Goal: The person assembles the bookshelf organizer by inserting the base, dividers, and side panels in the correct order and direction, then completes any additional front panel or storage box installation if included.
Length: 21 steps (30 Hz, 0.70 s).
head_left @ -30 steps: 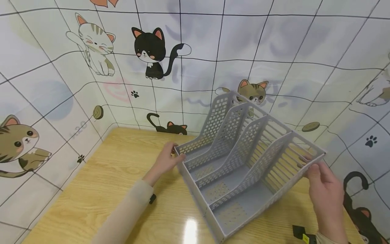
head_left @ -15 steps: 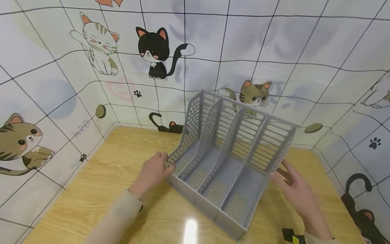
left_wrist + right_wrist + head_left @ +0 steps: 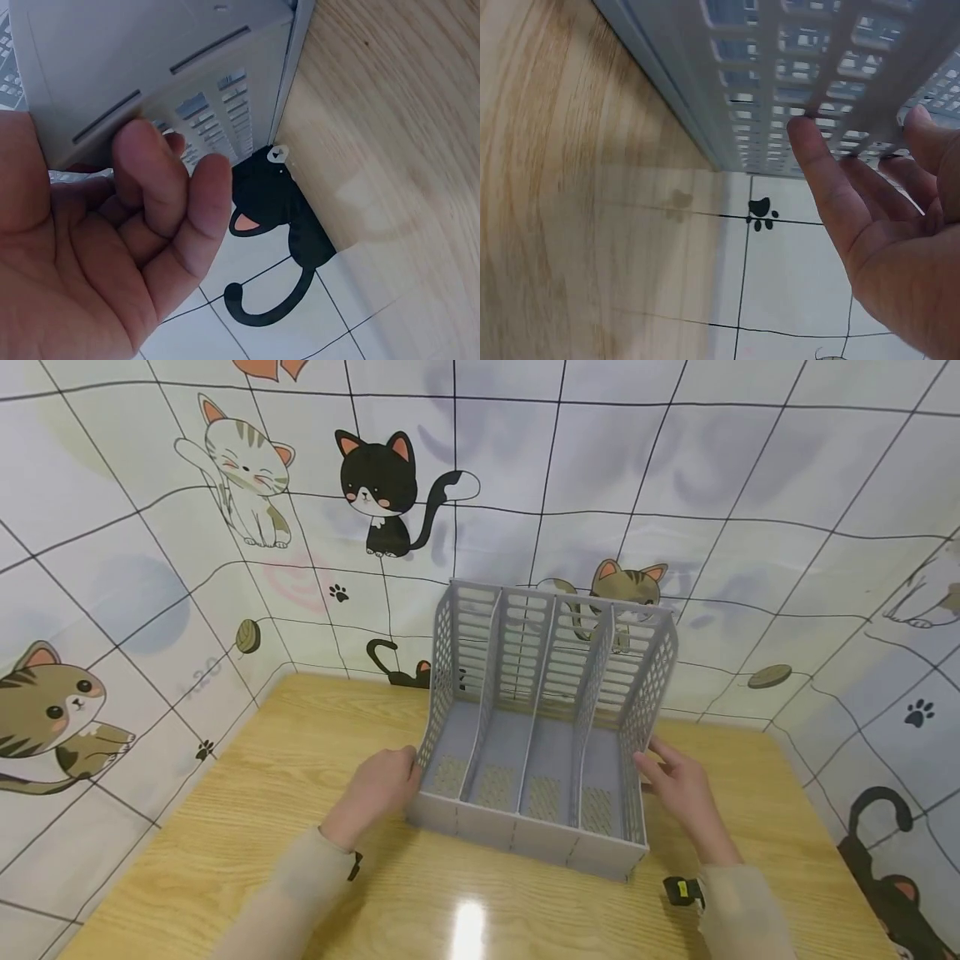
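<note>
A grey plastic file organizer (image 3: pixel 540 839) with several upright compartments stands upright on the wooden table, turned slightly. Its tall slatted back faces the wall, and its low front is toward me. At its left side, my left hand (image 3: pixel 378 789) grips the low edge near the front corner. In the left wrist view, curled fingers (image 3: pixel 154 161) lie against the outer side wall, and the thumb reaches up over the edge. My right hand (image 3: pixel 682 789) pinches the right side wall, thumb on the rim and fingers (image 3: pixel 821 169) against the perforated outside.
The wooden table (image 3: pixel 225 827) extends around the organizer on both sides and in front. A cloth (image 3: pixel 495 468) printed with a grid and cartoon cats covers the walls behind and beside it. Black bands (image 3: pixel 681 891) show at the wrists.
The file organizer has turned from a tilted, angled position to upright and nearly facing me. Its right side swung left and down, and my right hand moved left with it.
</note>
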Tool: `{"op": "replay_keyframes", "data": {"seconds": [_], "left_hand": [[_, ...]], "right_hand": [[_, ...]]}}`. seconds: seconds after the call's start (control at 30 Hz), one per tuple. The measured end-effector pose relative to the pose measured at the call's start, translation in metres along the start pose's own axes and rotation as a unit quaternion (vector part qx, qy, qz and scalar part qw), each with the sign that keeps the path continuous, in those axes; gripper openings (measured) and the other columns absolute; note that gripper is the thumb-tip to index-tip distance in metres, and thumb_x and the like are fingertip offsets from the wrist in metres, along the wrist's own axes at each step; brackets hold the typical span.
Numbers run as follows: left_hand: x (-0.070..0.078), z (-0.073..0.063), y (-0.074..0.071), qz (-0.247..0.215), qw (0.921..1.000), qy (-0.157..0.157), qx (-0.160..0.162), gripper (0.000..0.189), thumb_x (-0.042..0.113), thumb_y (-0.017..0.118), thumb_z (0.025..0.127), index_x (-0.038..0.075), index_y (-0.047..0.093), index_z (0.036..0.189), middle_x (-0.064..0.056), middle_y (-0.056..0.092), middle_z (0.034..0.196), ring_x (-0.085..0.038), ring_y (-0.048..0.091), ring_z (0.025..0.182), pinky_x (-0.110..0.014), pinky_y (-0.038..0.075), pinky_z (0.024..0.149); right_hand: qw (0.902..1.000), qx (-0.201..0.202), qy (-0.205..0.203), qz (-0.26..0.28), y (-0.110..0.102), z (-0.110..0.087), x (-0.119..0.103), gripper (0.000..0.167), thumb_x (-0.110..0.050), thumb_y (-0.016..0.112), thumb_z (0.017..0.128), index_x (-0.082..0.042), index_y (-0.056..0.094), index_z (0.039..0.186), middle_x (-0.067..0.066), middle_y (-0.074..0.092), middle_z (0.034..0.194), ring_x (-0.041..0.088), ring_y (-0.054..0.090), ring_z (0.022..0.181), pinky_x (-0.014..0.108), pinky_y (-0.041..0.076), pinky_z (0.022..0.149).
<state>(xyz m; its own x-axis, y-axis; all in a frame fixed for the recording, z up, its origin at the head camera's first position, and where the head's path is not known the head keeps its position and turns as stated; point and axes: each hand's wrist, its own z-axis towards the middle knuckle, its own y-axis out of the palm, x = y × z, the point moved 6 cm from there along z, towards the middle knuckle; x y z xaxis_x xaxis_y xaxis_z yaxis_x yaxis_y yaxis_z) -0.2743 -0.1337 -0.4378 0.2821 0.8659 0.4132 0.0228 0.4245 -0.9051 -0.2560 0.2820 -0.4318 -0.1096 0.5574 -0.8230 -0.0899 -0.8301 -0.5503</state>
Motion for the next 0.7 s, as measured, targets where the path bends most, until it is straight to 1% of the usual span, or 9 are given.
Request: {"op": "replay_keyframes", "data": {"seconds": [0.07, 0.13, 0.23, 0.37, 0.53, 0.63, 0.7], "left_hand": [[0.0, 0.001, 0.001, -0.006, 1.0, -0.004, 0.003, 0.019, 0.01, 0.054, 0.101, 0.001, 0.062, 0.086, -0.003, 0.053, 0.063, -0.014, 0.049, 0.052, -0.028, 0.041, 0.044], [0.001, 0.002, 0.002, -0.01, 0.9999, -0.007, 0.007, 0.02, 0.01, 0.053, 0.102, 0.0, 0.063, 0.087, -0.003, 0.052, 0.062, -0.014, 0.048, 0.05, -0.027, 0.039, 0.043], [0.002, 0.005, 0.002, -0.017, 0.9997, -0.013, 0.014, 0.021, 0.01, 0.052, 0.102, -0.002, 0.064, 0.09, -0.004, 0.052, 0.062, -0.014, 0.047, 0.049, -0.026, 0.038, 0.041], [0.002, 0.008, 0.001, -0.027, 0.9992, -0.024, 0.019, 0.022, 0.01, 0.051, 0.102, -0.005, 0.065, 0.094, -0.005, 0.053, 0.063, -0.015, 0.049, 0.048, -0.026, 0.039, 0.041], [0.001, 0.012, 0.005, -0.03, 0.9988, -0.039, 0.008, 0.025, 0.011, 0.049, 0.103, -0.008, 0.066, 0.102, -0.006, 0.057, 0.066, -0.016, 0.052, 0.051, -0.027, 0.043, 0.042], [0.002, 0.014, 0.006, -0.019, 0.999, -0.04, 0.005, 0.025, 0.01, 0.048, 0.102, -0.008, 0.066, 0.101, -0.006, 0.056, 0.066, -0.017, 0.052, 0.051, -0.028, 0.043, 0.043], [0.004, 0.014, 0.006, -0.012, 0.9993, -0.035, 0.007, 0.024, 0.009, 0.048, 0.101, -0.007, 0.065, 0.097, -0.006, 0.056, 0.065, -0.017, 0.051, 0.051, -0.029, 0.043, 0.042]], "right_hand": [[0.9999, 0.001, 0.013, -0.009, 0.002, 0.006, 0.005, 0.056, -0.029, 0.054, 0.109, -0.008, 0.037, 0.159, 0.031, 0.044, 0.152, 0.049, 0.066, 0.114, 0.044, 0.061, 0.081], [0.9995, -0.001, 0.019, -0.024, 0.004, 0.01, 0.007, 0.055, -0.03, 0.051, 0.11, -0.009, 0.037, 0.16, 0.031, 0.045, 0.152, 0.049, 0.065, 0.115, 0.046, 0.06, 0.083], [0.9986, -0.007, 0.016, -0.049, 0.005, 0.015, 0.008, 0.055, -0.032, 0.047, 0.112, -0.01, 0.034, 0.161, 0.03, 0.043, 0.153, 0.048, 0.067, 0.112, 0.051, 0.058, 0.088], [0.9987, -0.016, 0.014, -0.047, 0.007, 0.022, 0.007, 0.054, -0.028, 0.044, 0.113, -0.012, 0.03, 0.162, 0.029, 0.038, 0.157, 0.049, 0.066, 0.113, 0.056, 0.055, 0.093], [0.9983, -0.026, 0.029, -0.044, 0.01, 0.028, 0.008, 0.054, -0.026, 0.04, 0.114, -0.016, 0.025, 0.164, 0.026, 0.035, 0.16, 0.051, 0.059, 0.125, 0.059, 0.052, 0.098], [0.9977, -0.027, 0.037, -0.05, 0.011, 0.031, 0.009, 0.053, -0.028, 0.038, 0.114, -0.017, 0.025, 0.164, 0.026, 0.036, 0.16, 0.051, 0.057, 0.127, 0.06, 0.051, 0.099], [0.9973, -0.032, 0.043, -0.05, 0.012, 0.032, 0.01, 0.054, -0.029, 0.037, 0.114, -0.017, 0.024, 0.165, 0.026, 0.036, 0.16, 0.051, 0.057, 0.127, 0.061, 0.05, 0.1]]}}
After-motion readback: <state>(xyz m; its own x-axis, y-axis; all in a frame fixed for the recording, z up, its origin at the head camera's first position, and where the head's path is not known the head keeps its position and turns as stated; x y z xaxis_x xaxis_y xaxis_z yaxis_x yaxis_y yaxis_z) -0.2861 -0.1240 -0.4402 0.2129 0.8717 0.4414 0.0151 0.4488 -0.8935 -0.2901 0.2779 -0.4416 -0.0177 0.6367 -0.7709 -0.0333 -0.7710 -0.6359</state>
